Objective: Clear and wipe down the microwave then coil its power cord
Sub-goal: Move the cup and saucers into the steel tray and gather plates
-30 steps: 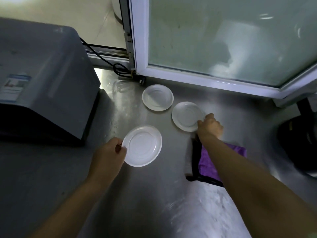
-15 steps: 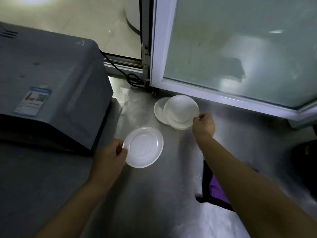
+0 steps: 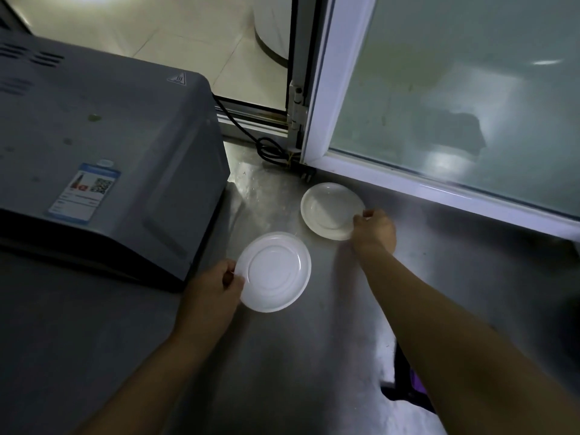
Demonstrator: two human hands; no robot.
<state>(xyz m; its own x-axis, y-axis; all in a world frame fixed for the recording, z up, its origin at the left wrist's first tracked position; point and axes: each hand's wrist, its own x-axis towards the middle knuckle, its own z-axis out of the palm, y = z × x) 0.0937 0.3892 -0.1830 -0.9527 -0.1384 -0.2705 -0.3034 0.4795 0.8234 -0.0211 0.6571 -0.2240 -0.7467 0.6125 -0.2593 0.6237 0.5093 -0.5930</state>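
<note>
the grey microwave (image 3: 103, 164) is seen at the left on the steel table (image 3: 282, 356), with a blue label (image 3: 84, 193) on its top. just right of the microwave's front corner, the left hand (image 3: 213, 287) is reached forward, its fingers pinched on the near-left rim of a white plate (image 3: 273, 271). behind the microwave's right side, the black power cord (image 3: 266, 149) lies looped by the window frame (image 3: 317, 89). further right of the microwave, a second white plate (image 3: 331, 210) is gripped at its right rim by the curled right hand (image 3: 375, 229), forearm outstretched. a purple cloth (image 3: 416, 384) is partly hidden beneath that forearm.
</note>
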